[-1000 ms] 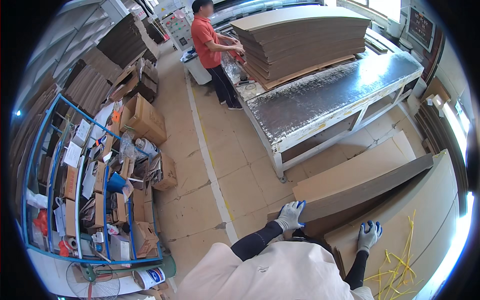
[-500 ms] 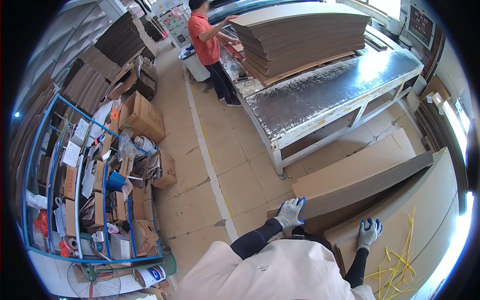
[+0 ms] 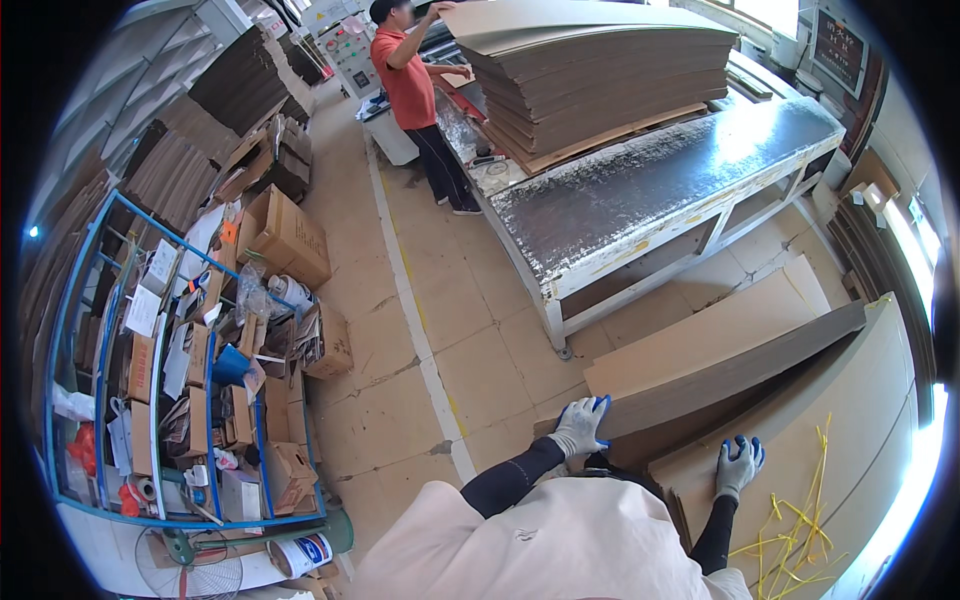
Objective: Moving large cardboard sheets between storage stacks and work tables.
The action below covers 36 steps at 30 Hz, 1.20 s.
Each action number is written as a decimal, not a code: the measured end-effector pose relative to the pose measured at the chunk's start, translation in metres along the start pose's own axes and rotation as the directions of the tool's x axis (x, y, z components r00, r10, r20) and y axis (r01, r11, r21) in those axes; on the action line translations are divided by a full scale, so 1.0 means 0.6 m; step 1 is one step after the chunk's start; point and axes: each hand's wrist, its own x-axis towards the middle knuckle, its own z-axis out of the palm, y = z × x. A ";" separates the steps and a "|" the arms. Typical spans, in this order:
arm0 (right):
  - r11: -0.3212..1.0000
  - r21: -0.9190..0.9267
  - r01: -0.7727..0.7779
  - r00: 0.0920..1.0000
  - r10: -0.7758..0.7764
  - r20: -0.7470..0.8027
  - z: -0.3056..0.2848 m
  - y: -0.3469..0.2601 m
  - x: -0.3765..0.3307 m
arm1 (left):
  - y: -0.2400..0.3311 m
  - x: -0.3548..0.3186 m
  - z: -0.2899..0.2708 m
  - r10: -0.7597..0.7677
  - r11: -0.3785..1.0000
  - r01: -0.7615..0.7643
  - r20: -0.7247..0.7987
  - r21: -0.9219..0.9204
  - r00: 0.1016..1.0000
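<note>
My left hand (image 3: 578, 426), in a grey glove with blue fingertips, is at the near left end of a thick stack of brown cardboard sheets (image 3: 740, 368). Its fingers are bent round the stack's end corner. That stack is tilted, its cut edges facing up. My right hand (image 3: 739, 469), gloved alike, lies with its fingers apart on the broad face of a second cardboard pile (image 3: 850, 430), holding nothing. Loose yellow strapping (image 3: 800, 535) lies tangled on this pile, just right of my right forearm. The palms of both hands are hidden.
Ahead, a worn metal-topped table (image 3: 660, 185) bears a tall cardboard stack (image 3: 610, 90). A co-worker in a red shirt (image 3: 408, 85) stands at its left side. To the left is a blue-framed rack (image 3: 210, 400) full of boxes, with a fan (image 3: 185, 560) below. Tiled floor (image 3: 480, 370) lies between.
The co-worker has raised one hand to the top corner of the tall stack, and its top sheet lifts slightly there. My own hands have stayed in place.
</note>
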 end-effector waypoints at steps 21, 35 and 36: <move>1.000 -0.018 0.005 1.000 -0.005 -0.008 -0.003 -0.001 0.000 | -0.002 0.002 0.005 -0.003 1.000 0.003 -0.010 -0.019 1.000; 1.000 -0.004 0.002 1.000 -0.002 -0.007 0.002 0.005 -0.001 | 0.004 0.001 -0.004 -0.027 0.999 0.028 0.016 -0.046 1.000; 1.000 -0.006 0.001 1.000 -0.001 -0.007 0.004 0.008 -0.001 | 0.006 0.002 -0.007 -0.039 0.998 0.040 0.027 -0.058 0.999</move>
